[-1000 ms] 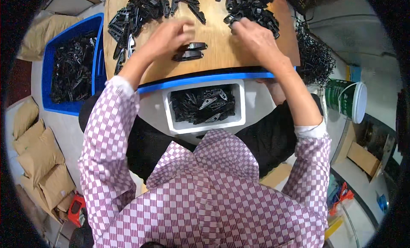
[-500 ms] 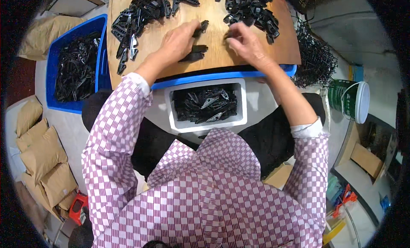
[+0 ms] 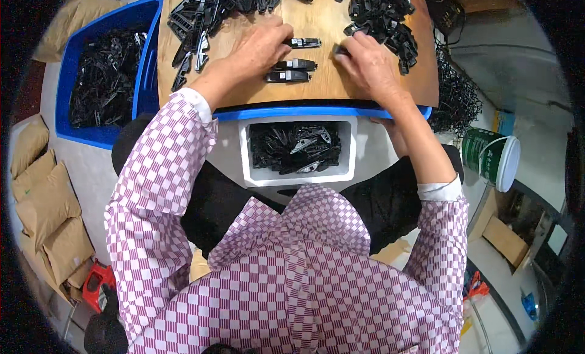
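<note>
My left hand (image 3: 261, 49) rests over the wooden board, its curled fingers at the left end of a long black plastic part (image 3: 304, 42). Two similar black parts, a far one (image 3: 297, 65) and a near one (image 3: 289, 77), lie side by side just nearer to me. Across a short gap, my right hand (image 3: 373, 66) has thumb and fingers closed on a small black plastic piece (image 3: 340, 50), mostly hidden by the fingertips. Beyond my right hand is a heap of small black pieces (image 3: 381, 16); a heap of longer black parts (image 3: 225, 7) lies past my left hand.
The wooden board (image 3: 244, 93) lies over a blue tub (image 3: 280, 112). Below it stands a white foam box (image 3: 298, 178) of black parts. A blue bin (image 3: 100, 141) of black parts is at left, a green bucket (image 3: 484, 156) at right.
My left hand now sits at the left end of a black part, with more of that part showing. The right fingers have closed on a small piece. The whole view has shifted slightly.
</note>
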A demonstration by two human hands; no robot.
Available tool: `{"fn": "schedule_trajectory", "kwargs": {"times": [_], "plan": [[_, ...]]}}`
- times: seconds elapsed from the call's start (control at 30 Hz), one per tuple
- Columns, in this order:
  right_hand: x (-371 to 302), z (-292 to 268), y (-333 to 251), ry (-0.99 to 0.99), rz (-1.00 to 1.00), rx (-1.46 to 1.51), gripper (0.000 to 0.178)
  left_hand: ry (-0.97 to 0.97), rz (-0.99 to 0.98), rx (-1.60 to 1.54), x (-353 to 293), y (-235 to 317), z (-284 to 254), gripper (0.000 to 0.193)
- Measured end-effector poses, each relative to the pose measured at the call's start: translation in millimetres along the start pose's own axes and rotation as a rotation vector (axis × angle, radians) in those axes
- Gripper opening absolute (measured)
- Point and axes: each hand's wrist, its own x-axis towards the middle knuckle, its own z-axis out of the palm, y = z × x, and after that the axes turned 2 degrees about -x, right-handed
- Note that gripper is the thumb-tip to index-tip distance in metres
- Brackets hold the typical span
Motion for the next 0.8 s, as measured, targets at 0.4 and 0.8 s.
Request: {"fn": "schedule_trajectory", "kwargs": {"times": [0.4, 0.8], "plan": [[37, 8, -4, -0.232, -0.037, 0.061, 0.019, -0.030, 0.091, -0.106, 1, 2, -3, 0.014], [35, 18, -20, -0.113, -0.020, 0.134, 0.017, -0.051, 0.118, -0.195, 10, -7, -6, 0.017]]}}
